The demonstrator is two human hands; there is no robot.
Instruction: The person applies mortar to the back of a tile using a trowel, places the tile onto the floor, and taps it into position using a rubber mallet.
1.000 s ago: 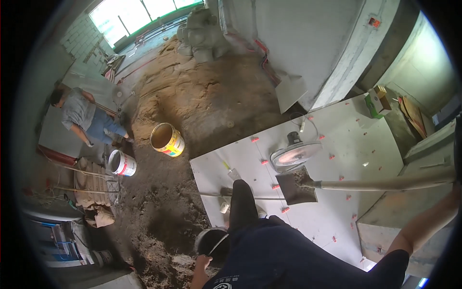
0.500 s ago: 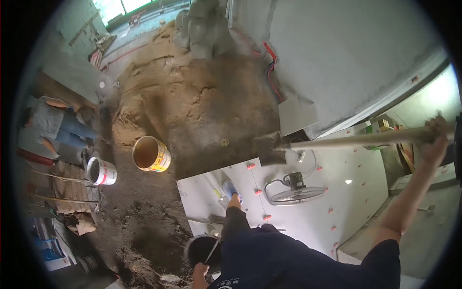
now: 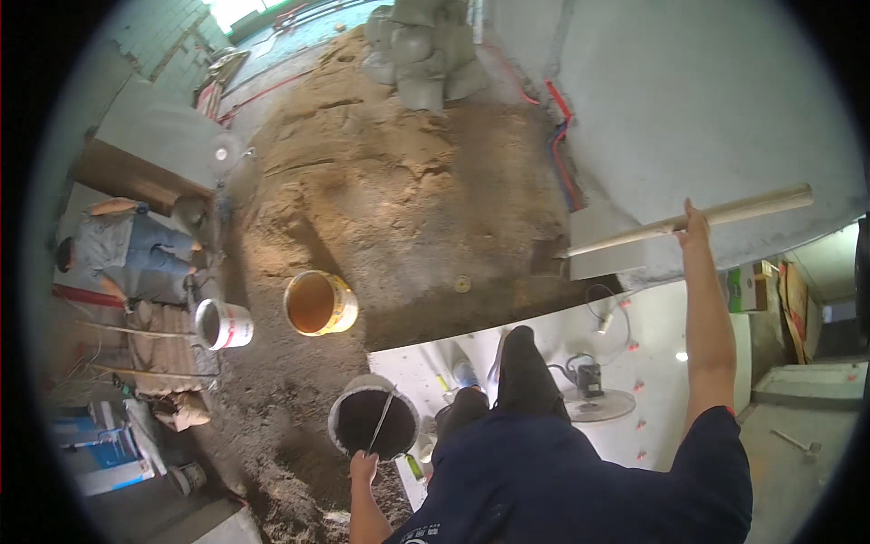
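Note:
My left hand (image 3: 362,466) is closed on the thin bail handle (image 3: 382,422) of a dark bucket (image 3: 336,419) with a greyish rim, hanging low beside my leg. The bucket's inside looks dark, and I cannot make out what is in it. My right arm reaches far out to the right. There my right hand (image 3: 694,226) is wrapped around the pale shaft of a long wooden-handled tool (image 3: 634,238). The tool's dark squarish blade (image 3: 549,255) is down at the ground by the wet sand, near the wall; its exact shape is unclear.
A sand heap (image 3: 362,172) spreads ahead, with stacked sacks (image 3: 426,54) behind it. To the left are a yellow bucket (image 3: 340,304), a white bucket (image 3: 234,326) and another person (image 3: 118,240). A fan (image 3: 594,403) stands on the pale tiles (image 3: 652,363) near my feet.
The view has shifted, and I have stepped toward the sand. The tool's far end has swung forward, away from me. The bucket in my left hand is now more fully in view.

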